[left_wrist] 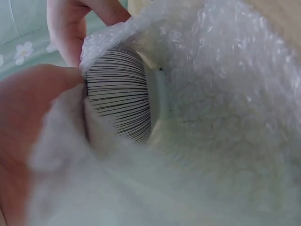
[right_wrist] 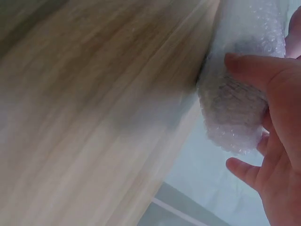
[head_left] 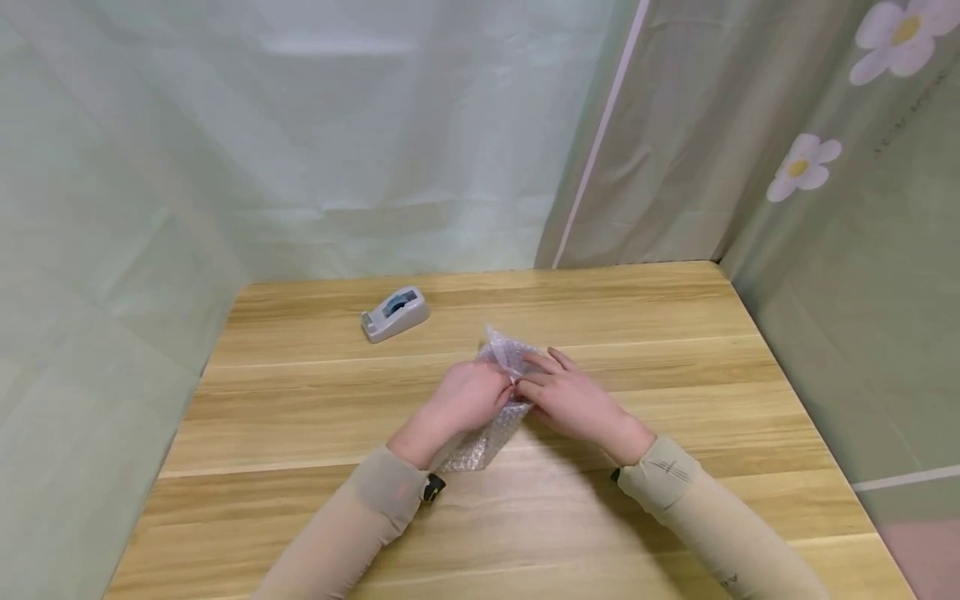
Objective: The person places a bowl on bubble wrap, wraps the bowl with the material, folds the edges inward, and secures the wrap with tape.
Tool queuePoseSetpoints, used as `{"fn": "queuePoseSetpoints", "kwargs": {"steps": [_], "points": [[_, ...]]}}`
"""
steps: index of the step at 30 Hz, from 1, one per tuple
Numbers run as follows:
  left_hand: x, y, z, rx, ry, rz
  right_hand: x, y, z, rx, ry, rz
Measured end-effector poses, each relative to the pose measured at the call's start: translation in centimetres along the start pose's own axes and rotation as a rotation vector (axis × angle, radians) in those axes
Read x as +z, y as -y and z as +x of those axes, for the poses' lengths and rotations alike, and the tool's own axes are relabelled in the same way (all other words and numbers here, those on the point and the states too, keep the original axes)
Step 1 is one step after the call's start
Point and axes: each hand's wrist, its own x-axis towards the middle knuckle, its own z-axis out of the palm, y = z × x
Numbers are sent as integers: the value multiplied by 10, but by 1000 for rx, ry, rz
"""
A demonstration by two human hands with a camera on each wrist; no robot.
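Observation:
Near the middle of the table, a sheet of clear bubble wrap (head_left: 486,442) is wrapped around an item. Through its open end, the left wrist view shows a white, rounded thing with fine black lines (left_wrist: 120,94); the rest of it is hidden by the wrap. My left hand (head_left: 468,396) grips the edge of the wrap, thumb beside the striped surface. On the other side, my right hand (head_left: 573,404) holds the wrap, its thumb (right_wrist: 249,68) lying across it and some fingers spread behind. Both hands' fingertips come close together over the bundle.
A grey tape dispenser (head_left: 395,314) with a blue core stands toward the back left of the wooden table (head_left: 300,417). Pale green curtains (head_left: 375,167) hang behind and beside the table, with white flowers printed on the right one.

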Motion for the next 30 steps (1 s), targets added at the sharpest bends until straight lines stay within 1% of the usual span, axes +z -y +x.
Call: {"fn": "queuePoseSetpoints", "kwargs": {"steps": [2, 4, 7, 9, 12, 15, 17, 23, 26, 30], "points": [[-1, 1, -1, 16, 24, -5, 0, 1, 1, 11, 5, -9], [-1, 2, -3, 32, 34, -25, 0, 3, 1, 19, 7, -17], [0, 7, -6, 72, 22, -80, 1, 5, 2, 14, 10, -36], [1, 12, -9, 114, 9, -131, 2, 6, 3, 9, 14, -40], [2, 19, -13, 186, 5, -205, 4, 7, 3, 9, 19, -37], [1, 22, -16, 238, 9, -244, 4, 6, 2, 26, 22, -18], [1, 23, -18, 251, 14, -246, 3, 6, 2, 33, 22, -11], [0, 24, -19, 239, 35, -250, 2, 5, 2, 32, 18, 0], [-1, 28, -21, 249, 52, -265, 1, 6, 3, 32, 22, 8], [-5, 36, -30, 275, 59, -307, 2, 6, 4, 33, 30, 5]]}}
